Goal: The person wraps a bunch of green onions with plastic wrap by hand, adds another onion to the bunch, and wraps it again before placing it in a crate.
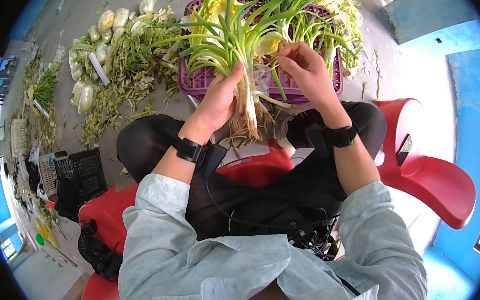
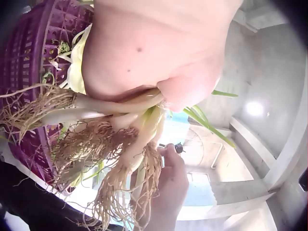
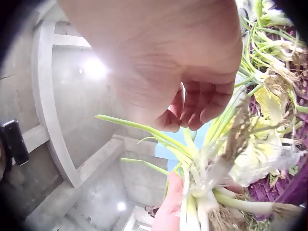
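My left hand (image 1: 222, 98) grips a bunch of green onions (image 1: 242, 54) by the white stems, thumb across the front. Long brown roots (image 2: 115, 168) hang from its lower end, while the green leaves fan out above. Clear plastic film (image 1: 260, 76) clings to the stems on the right side. Beside the bunch, my right hand (image 1: 306, 71) pinches a thin onion leaf between thumb and fingertips; in the right wrist view a leaf (image 3: 190, 138) runs up to those fingertips. Below the hands is a purple plastic crate (image 1: 194, 83) with more green onions (image 1: 303, 23) and yellowish cabbage leaves (image 1: 207, 20).
Trimmed leaves (image 1: 141, 73) and several napa cabbages (image 1: 107, 20) lie on the floor to the left. A red plastic stool (image 1: 428, 174) stands to the right. Farther left are a black crate (image 1: 88, 173) and another red seat (image 1: 106, 208).
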### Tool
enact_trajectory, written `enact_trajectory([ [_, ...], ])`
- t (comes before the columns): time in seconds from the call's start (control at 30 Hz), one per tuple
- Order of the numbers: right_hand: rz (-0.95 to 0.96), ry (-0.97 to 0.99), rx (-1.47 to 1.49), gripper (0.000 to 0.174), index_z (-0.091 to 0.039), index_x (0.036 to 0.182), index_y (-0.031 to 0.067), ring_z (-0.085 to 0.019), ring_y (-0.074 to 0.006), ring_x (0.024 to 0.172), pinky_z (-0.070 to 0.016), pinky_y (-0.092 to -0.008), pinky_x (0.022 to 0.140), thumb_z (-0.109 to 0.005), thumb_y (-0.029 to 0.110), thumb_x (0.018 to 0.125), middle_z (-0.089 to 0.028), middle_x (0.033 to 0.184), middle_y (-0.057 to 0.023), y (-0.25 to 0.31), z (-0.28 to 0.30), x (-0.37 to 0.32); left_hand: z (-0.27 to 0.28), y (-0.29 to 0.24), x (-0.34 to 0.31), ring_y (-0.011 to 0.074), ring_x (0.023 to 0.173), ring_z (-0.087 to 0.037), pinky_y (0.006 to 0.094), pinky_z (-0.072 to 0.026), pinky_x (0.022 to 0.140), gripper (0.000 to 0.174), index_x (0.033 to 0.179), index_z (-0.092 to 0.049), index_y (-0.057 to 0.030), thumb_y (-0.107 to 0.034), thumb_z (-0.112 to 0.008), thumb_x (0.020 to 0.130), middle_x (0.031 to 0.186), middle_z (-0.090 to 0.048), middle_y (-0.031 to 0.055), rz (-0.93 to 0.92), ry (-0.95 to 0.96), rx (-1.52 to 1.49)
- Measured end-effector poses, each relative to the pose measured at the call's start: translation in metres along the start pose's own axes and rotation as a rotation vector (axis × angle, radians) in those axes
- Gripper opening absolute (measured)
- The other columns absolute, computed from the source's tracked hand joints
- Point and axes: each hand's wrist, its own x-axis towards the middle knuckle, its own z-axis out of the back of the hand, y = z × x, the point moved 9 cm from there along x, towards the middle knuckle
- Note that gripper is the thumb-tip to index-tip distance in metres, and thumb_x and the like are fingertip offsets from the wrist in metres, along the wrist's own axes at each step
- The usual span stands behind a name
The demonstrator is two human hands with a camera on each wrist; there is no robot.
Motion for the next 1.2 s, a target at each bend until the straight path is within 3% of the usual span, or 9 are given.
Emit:
enact_trajectory([
  [0.27,-0.164,0.206,0.029,0.03,-0.068,0.111,-0.0052,-0.064,-0.0102,0.082,-0.0517,-0.0258,0.076,-0.067,0.021,0.098,-0.07,0.094,-0.0043,-0.021,-0.036,-0.014,-0.012,0.001,-0.006,0.0123,0.11,-0.061,0.0337,-0.0529,0.095,0.048,0.141,-0.051,-0.0052,-0.04,-0.053,0.108,0.123,-0.061,0.0037,-0.001,-0.007,0.04],
  [0.3,-0.22,0.297,-0.063,0.034,-0.064,0.126,-0.0039,-0.064,-0.0086,0.093,-0.0523,-0.0247,0.083,-0.062,0.02,0.102,-0.069,0.109,-0.0045,-0.025,-0.042,-0.015,-0.015,0.002,-0.007,0.0127,0.111,-0.061,0.0338,-0.0524,0.096,0.049,0.142,-0.051,-0.0049,-0.04,-0.053,0.109,0.125,-0.061,0.0041,0.002,-0.005,0.049],
  [0.5,-0.391,0.39,0.054,0.037,-0.059,0.131,-0.0033,-0.064,-0.011,0.102,-0.0522,-0.0265,0.087,-0.063,0.019,0.102,-0.068,0.115,-0.0078,-0.026,-0.059,-0.025,-0.015,0.01,-0.005,0.0144,0.122,-0.056,0.0341,-0.0469,0.105,0.051,0.147,-0.046,-0.0028,-0.038,-0.05,0.11,0.134,-0.058,0.0061,-0.052,0.023,0.09],
  [0.7,-0.298,0.377,0.166,0.05,-0.045,0.142,-0.0044,-0.062,-0.0131,0.112,-0.0504,-0.0293,0.095,-0.066,0.012,0.099,-0.064,0.126,-0.0095,-0.036,-0.068,-0.021,-0.021,0.013,-0.003,0.0156,0.133,-0.049,0.0372,-0.0365,0.114,0.052,0.15,-0.044,-0.0048,-0.039,-0.048,0.111,0.144,-0.053,0.0059,-0.077,0.057,0.115],
  [0.8,-0.235,0.329,0.237,0.054,-0.046,0.135,-0.0062,-0.063,-0.0155,0.106,-0.0512,-0.0306,0.091,-0.073,0.013,0.093,-0.066,0.118,-0.0122,-0.041,-0.072,-0.019,-0.012,0.018,0.003,0.0154,0.134,-0.048,0.0373,-0.0355,0.115,0.053,0.151,-0.043,-0.0045,-0.039,-0.048,0.111,0.146,-0.052,0.0057,-0.075,0.05,0.118],
  [0.9,-0.224,0.311,0.259,0.065,-0.041,0.141,-0.0062,-0.062,-0.0181,0.111,-0.0508,-0.0326,0.095,-0.075,0.011,0.09,-0.064,0.122,-0.0142,-0.034,-0.071,-0.021,-0.014,0.017,0.001,0.0165,0.14,-0.041,0.0362,-0.031,0.119,0.062,0.156,-0.034,-0.0014,-0.043,-0.044,0.111,0.152,-0.045,0.0092,-0.079,0.06,0.213],
  [1.0,-0.235,0.339,0.267,0.073,-0.036,0.145,-0.0067,-0.061,-0.0195,0.112,-0.0511,-0.0344,0.095,-0.078,0.011,0.087,-0.062,0.124,-0.0155,-0.028,-0.07,-0.026,-0.025,0.008,-0.002,0.0196,0.141,-0.042,0.0372,-0.0304,0.119,0.065,0.156,-0.035,-0.0006,-0.047,-0.04,0.111,0.153,-0.045,0.0115,-0.123,0.127,0.427],
  [1.1,-0.188,0.348,0.188,0.079,-0.033,0.148,-0.0064,-0.061,-0.0209,0.112,-0.0514,-0.0344,0.095,-0.079,0.011,0.086,-0.062,0.124,-0.0162,-0.028,-0.07,-0.023,-0.019,0.0,-0.002,0.0233,0.142,-0.042,0.0378,-0.0296,0.119,0.07,0.155,-0.035,0.0008,-0.053,-0.036,0.111,0.154,-0.045,0.0154,-0.195,0.069,0.798],
  [1.2,-0.182,0.274,0.144,0.077,-0.034,0.147,-0.0057,-0.062,-0.0197,0.109,-0.052,-0.0342,0.093,-0.078,0.01,0.085,-0.063,0.123,-0.0157,-0.033,-0.067,-0.019,-0.013,0.002,-0.002,0.0262,0.143,-0.042,0.0383,-0.0288,0.12,0.076,0.155,-0.035,0.0014,-0.059,-0.033,0.109,0.156,-0.043,0.0182,-0.108,0.058,0.881],
])
